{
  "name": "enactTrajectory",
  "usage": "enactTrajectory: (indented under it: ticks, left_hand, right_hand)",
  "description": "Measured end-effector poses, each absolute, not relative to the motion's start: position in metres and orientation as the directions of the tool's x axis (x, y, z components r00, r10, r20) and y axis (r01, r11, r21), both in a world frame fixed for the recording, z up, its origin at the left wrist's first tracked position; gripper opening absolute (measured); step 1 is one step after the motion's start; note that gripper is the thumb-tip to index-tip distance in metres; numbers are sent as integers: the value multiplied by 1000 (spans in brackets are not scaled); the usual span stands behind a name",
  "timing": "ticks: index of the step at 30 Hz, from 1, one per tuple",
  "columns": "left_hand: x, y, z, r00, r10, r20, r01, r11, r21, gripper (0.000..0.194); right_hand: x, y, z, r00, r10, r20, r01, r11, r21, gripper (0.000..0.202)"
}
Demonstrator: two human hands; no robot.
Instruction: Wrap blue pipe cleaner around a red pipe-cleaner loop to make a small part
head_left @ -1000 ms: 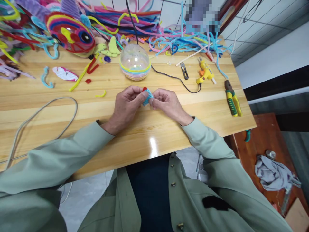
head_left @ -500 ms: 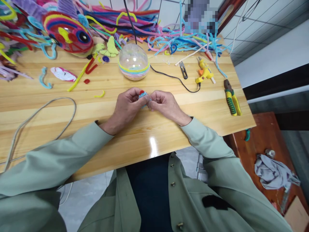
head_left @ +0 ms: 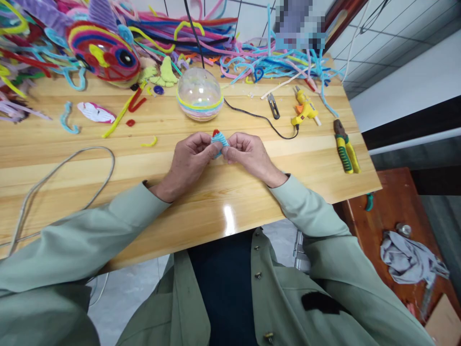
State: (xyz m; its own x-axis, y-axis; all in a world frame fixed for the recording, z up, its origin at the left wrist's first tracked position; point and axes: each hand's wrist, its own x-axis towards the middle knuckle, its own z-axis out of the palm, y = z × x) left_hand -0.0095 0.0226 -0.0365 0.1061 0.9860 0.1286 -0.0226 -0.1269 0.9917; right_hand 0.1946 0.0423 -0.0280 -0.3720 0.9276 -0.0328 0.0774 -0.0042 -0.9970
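A small light-blue piece of coiled pipe cleaner (head_left: 219, 140) with a red tip is pinched between both hands over the table. My left hand (head_left: 192, 158) is closed on its left side, thumb pressed over its front. On its right edge my right hand (head_left: 248, 154) pinches with thumb and forefinger. Just beyond the hands stands a clear plastic ball (head_left: 200, 84), its lower part wrapped in yellow, blue and pink pipe cleaner. A short yellow pipe cleaner scrap (head_left: 149, 142) lies to the left of the hands.
A yellow hot glue gun (head_left: 304, 109), thread snips (head_left: 273, 106) and pliers (head_left: 346, 146) lie on the right. A decorated fish-like ball (head_left: 104, 53) and heaped pipe cleaners (head_left: 216, 36) line the back. A grey cable (head_left: 68, 161) loops at left on the wooden table (head_left: 173, 216).
The blue piece has been turned in the fingers, so more of its ribbed blue face shows, with the red tip at the top. Both hands stay in nearly the same place.
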Motion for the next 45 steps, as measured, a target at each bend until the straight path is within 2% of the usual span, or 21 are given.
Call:
enactTrajectory:
  ticks: [6, 14, 20, 25, 31, 36, 40, 45]
  left_hand:
    - [-7, 21, -34, 150, 974, 171, -31, -168, 985, 52]
    - [-5, 18, -40, 178, 966, 189, 53, -201, 978, 49]
    - [-3, 16, -40, 104, 977, 188, -49, -183, 982, 55]
    - [-4, 17, -41, 81, 979, 186, -41, -183, 982, 50]
    - [-4, 18, -45, 66, 983, 174, -19, -173, 985, 51]
    - [-5, 16, -42, 82, 977, 195, 10, -197, 980, 53]
    - [-6, 16, -38, 103, 978, 182, 64, -189, 980, 47]
    - [-6, 17, -37, 107, 980, 167, 63, -174, 983, 44]
  right_hand:
    - [193, 44, -25, -340, 940, -32, 16, -29, -999, 68]
    - [196, 44, -21, -308, 951, 31, -16, 28, -999, 64]
    - [194, 44, -21, -276, 961, 7, -31, -1, -1000, 67]
    - [194, 42, -22, -273, 962, 17, 6, 19, -1000, 67]
    - [195, 41, -26, -304, 952, -13, 88, 15, -996, 54]
    - [194, 38, -27, -307, 951, 24, 148, 73, -986, 47]
    - [195, 37, -26, -312, 949, 39, 202, 106, -974, 49]
    - [198, 39, -25, -269, 961, 69, 157, 114, -981, 56]
